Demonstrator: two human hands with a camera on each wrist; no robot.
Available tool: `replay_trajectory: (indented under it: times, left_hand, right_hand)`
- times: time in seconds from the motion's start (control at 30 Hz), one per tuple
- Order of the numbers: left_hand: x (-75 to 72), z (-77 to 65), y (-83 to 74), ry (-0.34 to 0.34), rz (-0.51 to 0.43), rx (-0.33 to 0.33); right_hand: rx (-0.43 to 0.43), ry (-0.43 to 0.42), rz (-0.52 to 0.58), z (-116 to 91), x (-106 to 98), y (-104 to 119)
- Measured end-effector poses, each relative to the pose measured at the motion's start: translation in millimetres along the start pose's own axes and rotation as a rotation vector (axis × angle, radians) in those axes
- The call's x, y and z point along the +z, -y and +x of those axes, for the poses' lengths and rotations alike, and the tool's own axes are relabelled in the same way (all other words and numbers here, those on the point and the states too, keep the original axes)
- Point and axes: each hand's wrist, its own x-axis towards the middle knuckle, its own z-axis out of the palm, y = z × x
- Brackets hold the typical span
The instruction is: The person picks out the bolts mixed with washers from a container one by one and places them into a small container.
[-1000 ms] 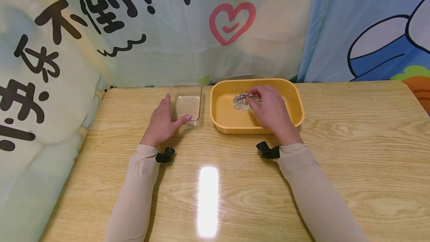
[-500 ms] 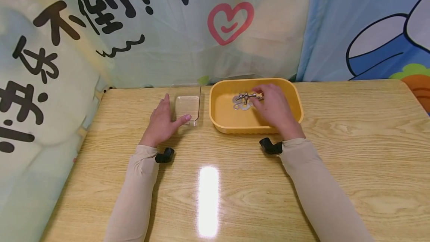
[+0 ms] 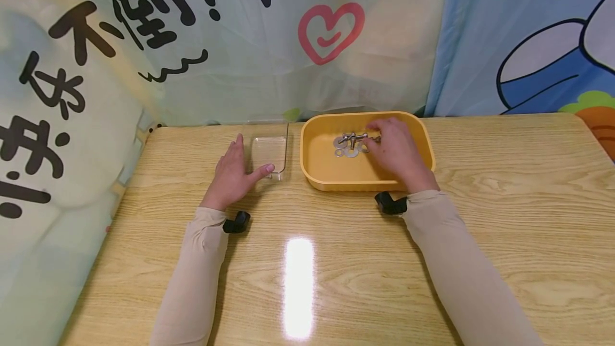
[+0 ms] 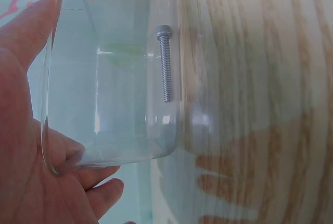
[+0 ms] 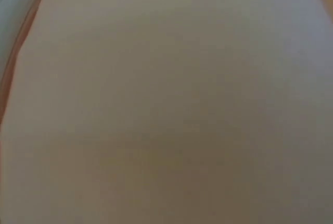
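A clear plastic box (image 3: 268, 155) stands at the table's back edge. My left hand (image 3: 229, 172) rests at its left and front sides, thumb and fingers extended against the walls. In the left wrist view, one socket-head bolt (image 4: 165, 62) lies inside the box. My right hand (image 3: 395, 148) reaches into a yellow tray (image 3: 331, 175). Its thumb and index fingertips are apart, at the right end of a small heap of metal bolts (image 3: 354, 138). Several flat washers (image 3: 351, 152) lie around them. Its other fingers are hidden, and the right wrist view is too blurred to show the fingers.
The tray stands just right of the clear box, with a narrow gap between them. A printed cloth (image 3: 375, 68) hangs directly behind the wooden table (image 3: 355, 260). Light glares off the tabletop in front.
My right hand has shifted right inside the tray, uncovering more bolts and washers. The left hand and the clear box have stayed in place.
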Motion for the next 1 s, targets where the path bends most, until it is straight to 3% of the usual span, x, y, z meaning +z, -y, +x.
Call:
replay_trajectory:
  times: [0.37, 1.0]
  left_hand:
    - [-0.5, 0.8, 0.8, 0.003, 0.007, 0.001]
    - [0.4, 0.4, 0.9, 0.009, 0.004, -0.005]
  right_hand:
    - [0.038, 0.078, -0.082, 2.1, -0.1, -1.7]
    - [0.040, 0.106, -0.174, 3.0, 2.3, -6.1]
